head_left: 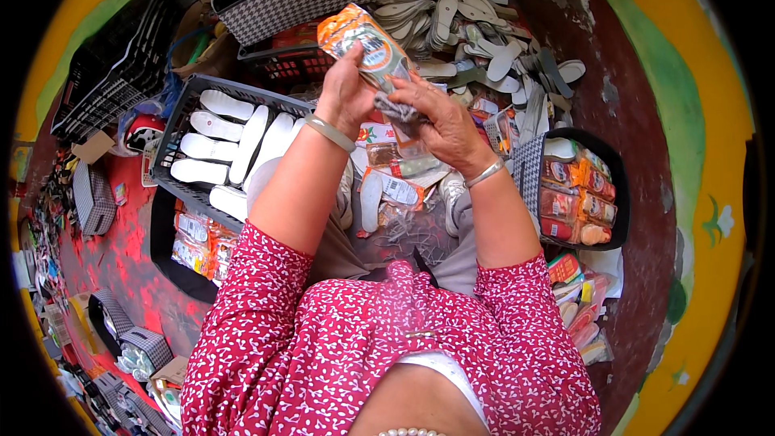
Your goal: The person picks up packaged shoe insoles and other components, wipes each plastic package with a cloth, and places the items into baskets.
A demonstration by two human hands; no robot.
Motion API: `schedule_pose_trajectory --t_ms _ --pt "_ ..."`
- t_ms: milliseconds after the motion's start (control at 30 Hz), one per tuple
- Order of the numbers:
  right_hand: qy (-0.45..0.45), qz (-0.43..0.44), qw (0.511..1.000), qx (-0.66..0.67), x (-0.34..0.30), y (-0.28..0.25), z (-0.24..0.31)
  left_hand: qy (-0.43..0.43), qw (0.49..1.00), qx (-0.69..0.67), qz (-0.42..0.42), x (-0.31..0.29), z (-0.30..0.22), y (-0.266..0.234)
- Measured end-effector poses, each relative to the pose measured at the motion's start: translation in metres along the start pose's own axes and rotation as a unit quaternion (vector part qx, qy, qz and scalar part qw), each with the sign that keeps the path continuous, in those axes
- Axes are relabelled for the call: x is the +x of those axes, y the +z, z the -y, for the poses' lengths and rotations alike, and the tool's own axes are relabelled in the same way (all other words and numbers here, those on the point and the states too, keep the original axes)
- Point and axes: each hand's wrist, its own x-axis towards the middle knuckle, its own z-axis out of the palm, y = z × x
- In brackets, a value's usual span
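In front of me, my left hand [345, 90] grips an orange-printed clear plastic packet [361, 32] by its side, thumb across the front. The packet tilts up to the left, and something grey-green shows through the film. At its lower end, the fingers of my right hand [442, 119] close on the packet's edge. A grey, soft bunched piece [395, 106] sticks out there between both hands; whether it is part of the contents is hard to see. Below the hands, a white insole [370, 200] lies beside another orange packet [401, 189] on the floor between my feet.
A dark crate [182, 109] of white insoles stands at the left. Loose insoles [484, 24] pile up beyond my hands. To the right is a houndstooth box [529, 173] of packed orange packets [577, 198]. Another houndstooth box [299, 4] and a black crate [113, 73] stand farther off.
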Motion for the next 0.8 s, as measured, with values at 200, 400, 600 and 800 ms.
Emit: schedule_pose_trajectory --t_ms 200,400,600,800 --pt "0.022 -0.013 0.996 -0.089 -0.019 0.004 -0.003 0.075 0.992 -0.082 -0.056 0.007 -0.025 0.002" --pt "0.215 -0.082 0.973 -0.021 -0.038 -0.030 -0.035 0.110 0.986 -0.123 -0.027 0.011 -0.038 -0.011" --pt "0.194 -0.236 0.780 0.546 -0.047 -0.092 -0.039 0.148 0.988 -0.031 0.016 -0.004 -0.036 0.005" --pt "0.120 -0.268 0.746 0.598 -0.020 -0.070 -0.024 0.054 0.994 0.024 0.096 -0.012 -0.005 0.014"
